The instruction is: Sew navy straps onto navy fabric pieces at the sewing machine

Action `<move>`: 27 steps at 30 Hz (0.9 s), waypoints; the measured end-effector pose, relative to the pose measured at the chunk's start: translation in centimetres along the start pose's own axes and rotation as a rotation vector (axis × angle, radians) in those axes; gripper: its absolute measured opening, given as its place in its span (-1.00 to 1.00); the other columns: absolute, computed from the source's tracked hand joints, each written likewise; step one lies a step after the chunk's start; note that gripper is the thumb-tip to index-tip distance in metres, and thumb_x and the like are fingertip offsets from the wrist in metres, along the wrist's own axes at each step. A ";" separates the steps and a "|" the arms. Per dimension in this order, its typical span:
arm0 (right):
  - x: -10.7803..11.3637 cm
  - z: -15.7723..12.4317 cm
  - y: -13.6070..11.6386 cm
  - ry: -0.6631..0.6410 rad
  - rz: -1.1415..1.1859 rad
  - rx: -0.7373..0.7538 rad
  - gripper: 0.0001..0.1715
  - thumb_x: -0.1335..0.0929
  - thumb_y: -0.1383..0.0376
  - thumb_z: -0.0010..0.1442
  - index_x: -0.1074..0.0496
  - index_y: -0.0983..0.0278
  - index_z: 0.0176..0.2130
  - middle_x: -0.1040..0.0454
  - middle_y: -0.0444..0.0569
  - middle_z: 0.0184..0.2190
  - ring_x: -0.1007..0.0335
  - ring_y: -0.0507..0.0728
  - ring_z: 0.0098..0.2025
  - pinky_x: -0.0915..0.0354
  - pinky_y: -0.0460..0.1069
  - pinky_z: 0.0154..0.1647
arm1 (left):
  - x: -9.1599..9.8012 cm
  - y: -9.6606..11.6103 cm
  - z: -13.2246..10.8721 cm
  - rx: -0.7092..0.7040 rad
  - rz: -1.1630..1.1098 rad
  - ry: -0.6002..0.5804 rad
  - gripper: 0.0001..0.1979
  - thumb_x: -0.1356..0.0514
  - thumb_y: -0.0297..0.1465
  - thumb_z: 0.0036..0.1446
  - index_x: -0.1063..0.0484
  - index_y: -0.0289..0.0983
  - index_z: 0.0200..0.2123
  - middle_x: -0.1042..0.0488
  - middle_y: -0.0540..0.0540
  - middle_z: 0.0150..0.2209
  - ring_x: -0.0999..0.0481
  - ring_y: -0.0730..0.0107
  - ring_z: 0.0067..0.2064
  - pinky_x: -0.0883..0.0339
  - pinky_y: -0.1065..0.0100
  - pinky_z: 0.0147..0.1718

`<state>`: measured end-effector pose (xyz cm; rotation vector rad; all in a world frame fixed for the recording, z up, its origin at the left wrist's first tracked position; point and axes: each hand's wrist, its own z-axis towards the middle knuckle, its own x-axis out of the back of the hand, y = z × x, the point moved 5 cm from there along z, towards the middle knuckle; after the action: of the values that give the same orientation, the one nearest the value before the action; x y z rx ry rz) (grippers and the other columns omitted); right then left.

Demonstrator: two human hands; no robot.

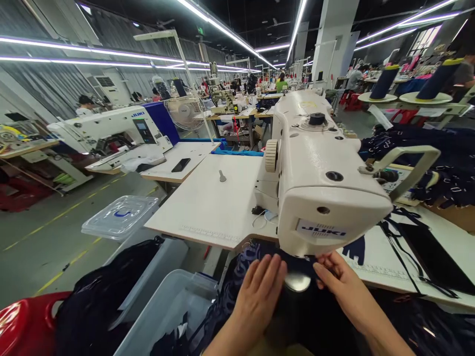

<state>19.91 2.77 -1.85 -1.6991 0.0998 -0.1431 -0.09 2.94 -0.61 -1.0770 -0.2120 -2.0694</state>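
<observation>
A white sewing machine [326, 163] stands in front of me, its head over a dark navy fabric piece [293, 262]. My left hand [258, 291] lies flat on the fabric, fingers stretched out, just left of a shiny round metal plate [298, 281]. To the right of the plate, my right hand [341, 279] pinches the fabric's edge between thumb and fingers. The needle area is hidden under the machine head. Beside my left hand hangs a bunch of navy straps [237, 277].
A grey bin [166, 296] with dark scraps sits at lower left. A small metal tool [222, 176] lies on the white tabletop [208, 198]. At right are a black flat panel [434, 252], loose straps and thread cones [386, 81]. A second sewing machine [111, 128] stands left.
</observation>
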 end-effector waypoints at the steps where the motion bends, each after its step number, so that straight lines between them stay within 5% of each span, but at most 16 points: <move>1: -0.5 0.3 0.0 0.011 -0.064 0.035 -0.67 -0.37 0.02 0.19 -0.36 0.20 -0.23 -0.31 -0.16 -0.42 -0.30 0.06 -0.40 -0.31 -0.05 -0.37 | -0.2 0.4 0.2 -0.103 -0.003 -0.028 -0.57 0.05 -0.52 0.34 -0.26 -0.28 0.24 -0.23 -0.13 0.28 -0.17 0.28 0.29 -0.03 0.24 0.24; 4: -0.9 0.8 0.0 0.035 -0.235 0.118 -0.72 -0.35 0.05 0.20 -0.33 0.20 -0.30 -0.35 -0.14 -0.40 -0.34 0.10 -0.32 -0.33 -0.03 -0.27 | -0.3 1.0 0.9 -0.231 -0.047 -0.111 -0.62 0.07 -0.44 0.39 -0.31 -0.22 0.20 -0.21 -0.04 0.30 -0.17 0.37 0.29 -0.05 0.31 0.23; 9: -0.1 0.3 0.0 -0.087 -0.307 0.142 -0.70 -0.25 0.03 0.31 -0.32 0.19 -0.17 -0.42 -0.08 -0.29 -0.41 0.13 -0.18 -0.34 -0.02 -0.09 | 0.4 0.6 1.9 -0.142 -0.234 -0.073 -0.66 0.10 -0.44 0.42 -0.44 -0.17 0.03 -0.42 0.01 0.15 -0.27 0.43 0.22 -0.11 0.33 0.15; 12: 0.3 0.1 0.3 -0.099 -0.349 0.133 -0.66 -0.23 0.02 0.34 -0.31 0.19 -0.07 -0.43 -0.01 -0.15 -0.39 0.17 -0.03 -0.31 0.00 0.00 | 0.3 0.6 1.9 -0.119 -0.194 -0.073 -0.67 0.05 -0.42 0.42 -0.38 -0.14 0.12 -0.43 -0.02 0.14 -0.27 0.43 0.21 -0.13 0.33 0.09; 21: -0.6 0.6 -1.2 -0.059 -0.532 0.308 -0.67 -0.24 0.04 0.31 -0.43 0.16 -0.32 -0.41 -0.03 -0.30 -0.39 0.18 -0.20 -0.39 0.02 -0.19 | -0.2 0.7 1.3 -0.125 -0.116 -0.069 -0.72 -0.08 -0.41 0.36 -0.41 -0.10 0.08 -0.31 0.02 0.25 -0.10 0.36 0.32 0.05 0.23 0.21; 27: -0.7 0.9 -1.2 -0.119 -0.566 0.369 -0.64 -0.19 0.12 0.38 -0.45 0.15 0.00 -0.39 0.06 -0.05 -0.29 0.22 0.10 -0.25 0.11 0.15 | -0.3 0.8 1.2 -0.073 -0.082 -0.061 -0.65 -0.06 -0.43 0.38 -0.34 -0.06 0.17 -0.35 0.05 0.22 -0.10 0.41 0.33 0.25 0.21 0.28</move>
<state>19.38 3.86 -0.80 -1.3236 -0.4746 -0.4521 1.34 3.13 -0.20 -1.1945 -0.2156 -2.1331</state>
